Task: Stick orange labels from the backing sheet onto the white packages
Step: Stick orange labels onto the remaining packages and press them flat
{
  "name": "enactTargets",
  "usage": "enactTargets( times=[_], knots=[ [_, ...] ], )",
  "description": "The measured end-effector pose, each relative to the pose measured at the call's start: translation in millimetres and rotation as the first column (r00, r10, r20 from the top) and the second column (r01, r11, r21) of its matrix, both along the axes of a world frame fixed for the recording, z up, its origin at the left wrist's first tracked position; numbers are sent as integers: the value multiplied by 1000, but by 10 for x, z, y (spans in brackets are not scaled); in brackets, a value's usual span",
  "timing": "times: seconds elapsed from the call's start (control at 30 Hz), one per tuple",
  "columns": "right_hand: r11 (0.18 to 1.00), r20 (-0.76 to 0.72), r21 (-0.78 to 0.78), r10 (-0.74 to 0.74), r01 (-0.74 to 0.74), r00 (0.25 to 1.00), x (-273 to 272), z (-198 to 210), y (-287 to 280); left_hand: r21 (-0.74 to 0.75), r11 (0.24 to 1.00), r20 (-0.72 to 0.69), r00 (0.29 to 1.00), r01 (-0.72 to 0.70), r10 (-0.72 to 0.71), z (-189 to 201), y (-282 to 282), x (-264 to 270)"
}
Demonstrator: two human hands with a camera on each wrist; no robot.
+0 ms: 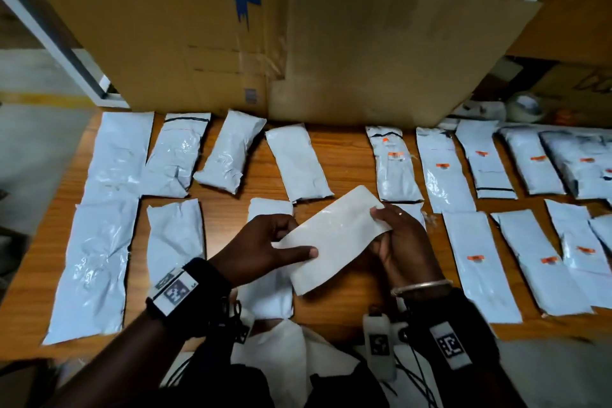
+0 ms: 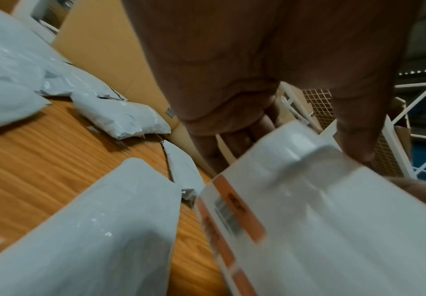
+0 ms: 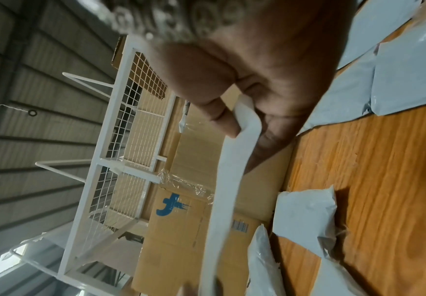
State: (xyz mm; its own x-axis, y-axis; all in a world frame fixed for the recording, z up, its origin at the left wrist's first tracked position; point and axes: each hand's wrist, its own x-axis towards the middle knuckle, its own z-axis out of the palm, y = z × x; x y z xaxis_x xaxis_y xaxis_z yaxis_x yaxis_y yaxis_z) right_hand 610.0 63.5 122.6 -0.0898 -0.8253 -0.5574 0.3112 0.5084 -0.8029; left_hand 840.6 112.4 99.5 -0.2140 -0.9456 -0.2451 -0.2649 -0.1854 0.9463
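Underneath, a wood-grain table carries rows of flat white plastic packages before a big brown cardboard box — white wire racks and a corrugated wall behind. Held above the table's near edge, the white rectangular backing sheet runs near-left to far-right, orange labels underneath. Left hand pinches its near-left end, right hand its far-right corner.

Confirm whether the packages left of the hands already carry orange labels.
No: in the head view the left packages show plain white, while the right packages bear orange labels.

Packages lie in rows on the table, before the box.
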Motion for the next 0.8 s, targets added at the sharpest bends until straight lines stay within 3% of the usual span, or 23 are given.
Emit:
enactTargets(
  times=[0.17, 0.27, 0.33, 0.4, 0.43, 0.53, 0.6, 0.7, 0.8],
  knots=[
    [1000, -352, -26, -13, 5, 936, -270, -220, -213, 160, 984, -69, 996, 74, -63, 100, 131, -75],
    [999, -455, -23, 29, -45, 890, -328, -312, -323, 206, 971, -135, 987, 118, -91, 223, 184, -119],
    [995, -455, 19, 93, -95, 886, -294, -363, -366, 233, 972, -183, 983, 38, 5, 253, 189, -157],
    [988, -348, 71, 154, -138, 925, -199, -360, -341, 270, 949, -173, 961, -165, 217, 237, 157, -172],
    [984, -324, 83, 178, -159, 929, -144, -346, -303, 281, 920, -158, 932, -274, 326, 186, 134, -157],
    [965, -432, 93, 262, -246, 863, 31, -251, -122, 299, 811, -129, 821, -503, 556, 81, 78, -103],
    [923, -377, 76, 376, -376, 846, 158, -161, 24, 293, 778, -113, 788, -556, 605, 50, 72, -85],
    [849, -236, 28, 519, -528, 822, 305, -87, 180, 302, 779, -107, 792, -550, 601, 46, 84, -92],
    [822, -268, -23, 543, -569, 796, 341, -98, 195, 326, 815, -170, 819, -479, 549, 74, 105, -100]
  ],
)
